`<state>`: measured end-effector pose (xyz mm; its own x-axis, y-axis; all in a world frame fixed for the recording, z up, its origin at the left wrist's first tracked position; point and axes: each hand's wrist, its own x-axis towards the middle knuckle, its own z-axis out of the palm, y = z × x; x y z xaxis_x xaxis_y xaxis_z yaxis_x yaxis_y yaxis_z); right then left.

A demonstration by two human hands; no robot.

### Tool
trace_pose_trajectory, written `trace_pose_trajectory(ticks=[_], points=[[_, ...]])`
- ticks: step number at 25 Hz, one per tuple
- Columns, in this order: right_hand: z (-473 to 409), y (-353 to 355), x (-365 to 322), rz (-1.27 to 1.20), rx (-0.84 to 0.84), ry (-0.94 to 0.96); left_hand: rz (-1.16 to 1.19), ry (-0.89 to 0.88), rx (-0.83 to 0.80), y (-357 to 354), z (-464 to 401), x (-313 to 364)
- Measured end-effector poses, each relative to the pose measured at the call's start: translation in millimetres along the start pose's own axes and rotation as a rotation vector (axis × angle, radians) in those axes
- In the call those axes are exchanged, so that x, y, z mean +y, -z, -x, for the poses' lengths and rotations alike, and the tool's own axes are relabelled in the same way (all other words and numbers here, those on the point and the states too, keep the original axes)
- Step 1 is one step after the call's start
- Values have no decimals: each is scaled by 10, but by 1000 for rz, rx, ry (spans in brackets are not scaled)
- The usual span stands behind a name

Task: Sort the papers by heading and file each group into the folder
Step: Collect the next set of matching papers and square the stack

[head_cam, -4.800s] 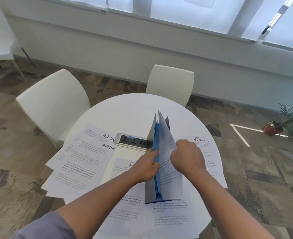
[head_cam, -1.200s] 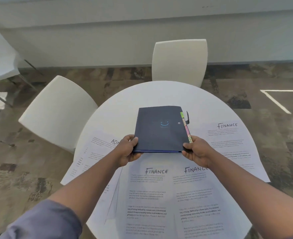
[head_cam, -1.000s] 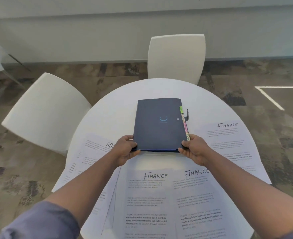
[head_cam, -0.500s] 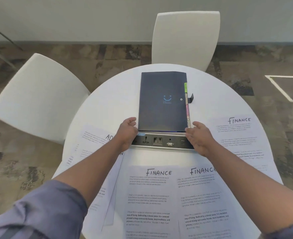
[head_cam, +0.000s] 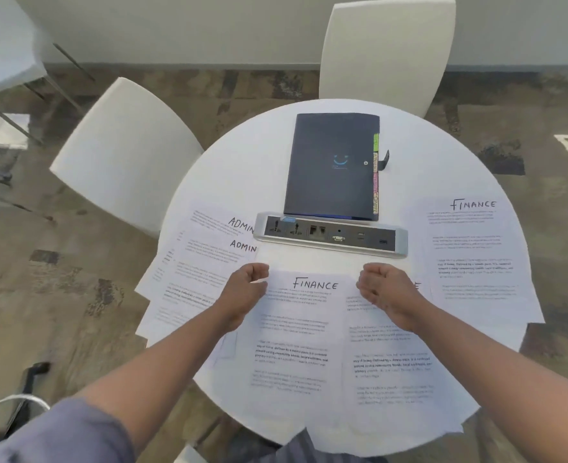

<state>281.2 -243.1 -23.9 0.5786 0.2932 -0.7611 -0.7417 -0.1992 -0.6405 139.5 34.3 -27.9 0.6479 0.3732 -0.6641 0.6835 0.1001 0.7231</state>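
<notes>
A dark navy folder [head_cam: 331,168] with coloured side tabs lies closed on the far half of the round white table [head_cam: 236,168]. Two sheets headed ADMIN [head_cam: 202,262] overlap at the left. A FINANCE sheet [head_cam: 296,332] lies in front of me, a second one [head_cam: 389,362] beside it, a third [head_cam: 473,252] at the right. My left hand [head_cam: 244,292] hovers at the left top corner of the middle FINANCE sheet, fingers loosely curled, holding nothing. My right hand [head_cam: 384,292] hovers over the second sheet's heading, also relaxed and empty.
A silver power socket strip [head_cam: 329,235] sits across the table's middle, just in front of the folder. Two white chairs stand at the far side [head_cam: 386,51] and the left [head_cam: 122,152]. Patterned carpet surrounds the table.
Both hands pushed the closed folder away past the socket strip, let go of it, and drew back toward me over the FINANCE sheets.
</notes>
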Motion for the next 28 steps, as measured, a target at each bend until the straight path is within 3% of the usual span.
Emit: trace_pose_trajectory(ticks=[5, 11, 14, 22, 28], points=[[316, -147, 625, 111, 6, -55, -408, 60, 71, 88, 746, -604], [638, -340, 1236, 306, 127, -63, -1105, -143, -226, 142, 1063, -1120], [745, -426, 1424, 358, 168, -62, -1375, -265, -258, 183, 1032, -1221], [903, -598, 1646, 292, 199, -91, -1504, -435, -216, 281, 858, -1418], [983, -764, 1702, 258, 285, -165, -1524, -406, -231, 227, 911, -1418]])
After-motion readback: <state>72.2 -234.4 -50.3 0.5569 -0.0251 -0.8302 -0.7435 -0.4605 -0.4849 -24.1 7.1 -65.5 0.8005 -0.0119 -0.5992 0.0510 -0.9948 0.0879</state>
